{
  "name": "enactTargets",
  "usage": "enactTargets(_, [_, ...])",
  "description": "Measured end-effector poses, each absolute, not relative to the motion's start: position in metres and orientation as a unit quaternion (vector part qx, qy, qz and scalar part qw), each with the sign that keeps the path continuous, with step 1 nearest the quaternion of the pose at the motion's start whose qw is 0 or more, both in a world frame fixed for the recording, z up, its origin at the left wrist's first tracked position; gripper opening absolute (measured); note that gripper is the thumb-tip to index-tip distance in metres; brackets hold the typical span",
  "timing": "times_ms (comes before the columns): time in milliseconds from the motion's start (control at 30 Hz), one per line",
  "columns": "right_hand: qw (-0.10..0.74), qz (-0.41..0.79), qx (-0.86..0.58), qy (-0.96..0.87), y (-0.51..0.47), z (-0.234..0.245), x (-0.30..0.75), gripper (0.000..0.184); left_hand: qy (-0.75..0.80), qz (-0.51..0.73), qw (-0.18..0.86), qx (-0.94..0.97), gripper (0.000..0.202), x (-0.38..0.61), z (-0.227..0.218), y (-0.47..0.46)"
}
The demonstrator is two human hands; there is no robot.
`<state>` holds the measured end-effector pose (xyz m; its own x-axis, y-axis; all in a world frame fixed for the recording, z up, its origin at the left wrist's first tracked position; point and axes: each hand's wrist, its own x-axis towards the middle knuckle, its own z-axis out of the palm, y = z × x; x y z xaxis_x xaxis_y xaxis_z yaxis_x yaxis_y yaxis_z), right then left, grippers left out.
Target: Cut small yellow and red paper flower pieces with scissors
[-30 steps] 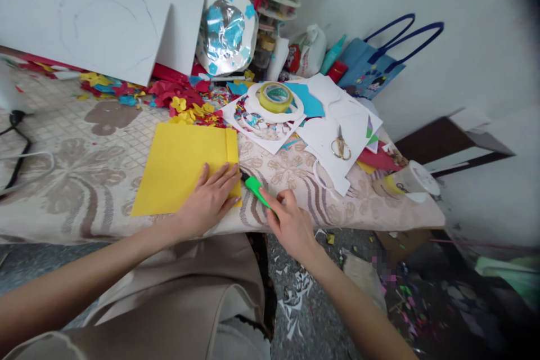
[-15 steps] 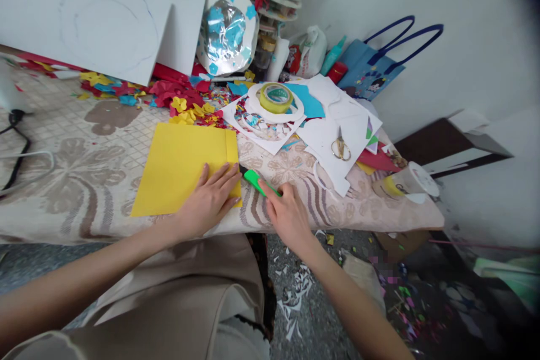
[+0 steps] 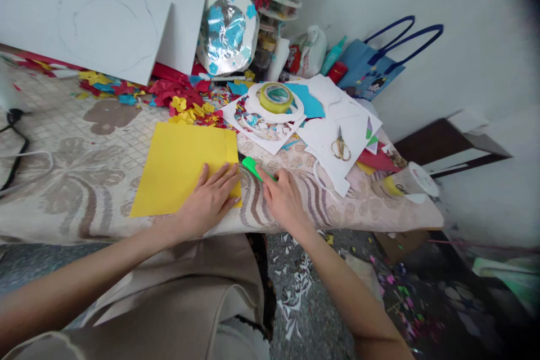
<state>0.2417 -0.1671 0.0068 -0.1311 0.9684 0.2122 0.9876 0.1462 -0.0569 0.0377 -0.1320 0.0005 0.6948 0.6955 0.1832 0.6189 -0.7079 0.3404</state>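
A yellow sheet of paper (image 3: 177, 169) lies flat at the table's front, with a narrow strip folded over along its right side. My left hand (image 3: 213, 199) rests on its lower right part, fingers stretched out flat. In my right hand (image 3: 283, 197) is a green utility knife (image 3: 252, 167), the forefinger laid along its handle. Its dark tip points left and is at the sheet's right edge, beside the folded strip. Whether the blade touches the paper is too small to tell.
Behind the sheet lie red and yellow paper flowers (image 3: 169, 95). A tape roll (image 3: 276, 98) sits on a white paper ring, and small scissors (image 3: 340, 146) lie on white paper cutouts. A clear plastic cup (image 3: 407, 180) lies tipped at the right. White scraps (image 3: 295, 292) litter the floor.
My right hand has moved the knife slightly away from me, up along the sheet's right edge. The left hand and the yellow sheet have stayed in place.
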Motion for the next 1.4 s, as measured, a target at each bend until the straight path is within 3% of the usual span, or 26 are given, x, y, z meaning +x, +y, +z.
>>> enactTargets(633, [0.127,-0.056,-0.65,-0.747,-0.104,0.003,0.243,0.046,0.359,0.156,0.131,0.911,0.048,0.036,-0.001,-0.133])
enactTargets(1000, [0.12,-0.083,-0.667,-0.731,-0.121,0.01,0.246,0.046,0.321,0.177,0.108,0.924,0.054,0.019,0.004,-0.147])
enactTargets(1400, [0.211,0.002,-0.55,-0.808,-0.109,0.02,0.211,0.038,0.208,0.2,0.115,0.95,0.047,-0.017,-0.007,-0.166])
